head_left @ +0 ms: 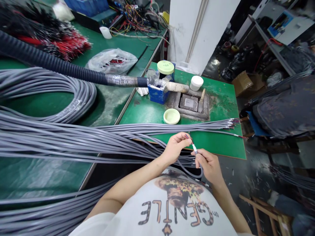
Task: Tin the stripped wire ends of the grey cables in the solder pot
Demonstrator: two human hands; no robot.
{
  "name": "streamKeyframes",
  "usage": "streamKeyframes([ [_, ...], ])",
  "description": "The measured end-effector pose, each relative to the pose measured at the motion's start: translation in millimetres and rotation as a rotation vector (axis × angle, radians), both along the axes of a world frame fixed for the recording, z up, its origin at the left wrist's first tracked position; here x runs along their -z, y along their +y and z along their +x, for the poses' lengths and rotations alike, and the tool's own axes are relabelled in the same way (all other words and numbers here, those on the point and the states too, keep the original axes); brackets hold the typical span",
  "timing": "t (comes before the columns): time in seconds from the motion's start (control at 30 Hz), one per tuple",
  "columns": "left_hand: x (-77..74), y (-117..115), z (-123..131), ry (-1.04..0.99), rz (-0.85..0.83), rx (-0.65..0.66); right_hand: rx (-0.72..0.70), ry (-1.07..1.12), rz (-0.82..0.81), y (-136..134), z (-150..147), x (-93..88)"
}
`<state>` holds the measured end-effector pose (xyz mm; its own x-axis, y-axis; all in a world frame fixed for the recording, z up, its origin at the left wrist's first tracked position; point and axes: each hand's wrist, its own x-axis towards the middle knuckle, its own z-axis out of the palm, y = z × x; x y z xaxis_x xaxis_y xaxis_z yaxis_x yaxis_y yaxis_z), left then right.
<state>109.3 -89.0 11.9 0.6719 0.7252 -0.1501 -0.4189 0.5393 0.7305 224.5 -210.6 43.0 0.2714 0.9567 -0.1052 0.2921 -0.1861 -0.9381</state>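
Note:
My right hand (pixel 208 164) is closed around a grey cable (pixel 201 172) just below its white-sleeved end (pixel 194 148). Thin coloured wires (pixel 189 137) fan out of that end, and the fingertips of my left hand (pixel 177 146) pinch some of them. The cable bends down in a loop under my hands, close to my shirt. Just beyond my hands, a bundle of grey cables (pixel 157 128) lies across the green board, with stripped wire ends (pixel 232 123) at the right. One cable (pixel 227 132) lies apart from that bundle, nearer to me.
A metal pot (pixel 190 102) is set into the green board (pixel 221 95). Around it are a pale green dish (pixel 171 116), a white cup (pixel 196 83) and a lidded jar (pixel 165 68). A black corrugated hose (pixel 83 72) crosses from the left, above a coiled cable (pixel 85 105).

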Motion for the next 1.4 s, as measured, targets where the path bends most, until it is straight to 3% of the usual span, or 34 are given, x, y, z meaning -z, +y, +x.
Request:
streamKeyframes([
  [0.37, -0.6, 1.1, 1.0, -0.012, -0.010, 0.007, -0.032, 0.010, -0.004, 2.1, 1.0, 1.8],
  [0.53, -3.5, -3.6, 3.1, -0.153, -0.256, 0.073, 0.008, 0.044, 0.022, 5.6, -1.6, 4.1],
  [0.63, -0.7, -7.2, 3.7, -0.270, -0.376, 0.158, -0.016, 0.180, -0.021, 6.9, -0.3, 12.7],
  [0.8, 5.6, -5.5, 0.5, -0.267, -0.306, 0.304, -0.244, 0.598, -0.144, 11.5, -1.7, 30.3],
  [0.87, 5.9, -2.1, -3.3, -0.194, -0.295, 0.233, -0.203, 0.623, -0.124, 15.3, -4.6, 31.5],
  [0.97, 5.4, 4.1, -13.0, -0.087, -0.239, 0.022, -0.101, 0.543, -0.090, 21.6, -8.5, 28.4],
  [1.1, 3.4, 9.9, -27.5, 0.058, -0.037, -0.183, -0.095, 0.459, -0.123, 27.9, -13.3, 24.1],
  [1.4, -11.7, 14.6, -38.2, 0.240, 0.224, -0.165, -0.161, 0.489, -0.106, 35.3, -23.6, 20.5],
])
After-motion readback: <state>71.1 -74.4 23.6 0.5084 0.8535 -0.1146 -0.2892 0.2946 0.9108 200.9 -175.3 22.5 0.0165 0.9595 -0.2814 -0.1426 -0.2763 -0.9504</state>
